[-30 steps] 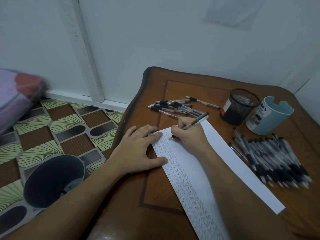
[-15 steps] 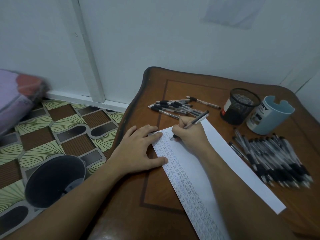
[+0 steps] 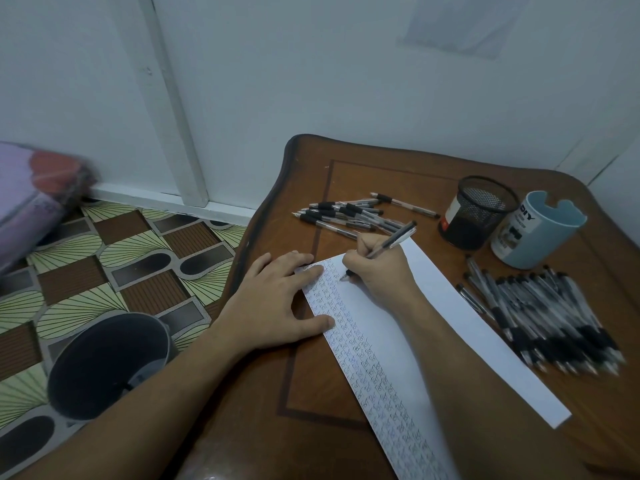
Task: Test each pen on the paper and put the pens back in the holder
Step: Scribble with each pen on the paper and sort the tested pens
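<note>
**Pin the sheet, make one short mark**

The counter carries everything. The paper lies slantwise across it. Its left strip is packed with rows of small test marks and its right side is blank. A big heap of pens lies just right of the sheet, and a smaller group of pens lies past its far end. The black mesh holder and the blue holder stand side by side at the far right.

The left hand lies flat, its fingers straight and spread, pressing the sheet's far left corner. The right hand has its fingers curled round one pen in a writing grip. The pen tip is at the top of the marked strip and looks to be on the paper, though it is too small to be sure.

To do this step well:
- Press the left hand firmly so the long sheet cannot swivel.
- Make a brief, light mark in the next free spot, enough to show that ink flows.
- Lift the pen cleanly so it does not smear the rows beside it.
- Drop the pen into a holder rather than onto either heap.
</note>
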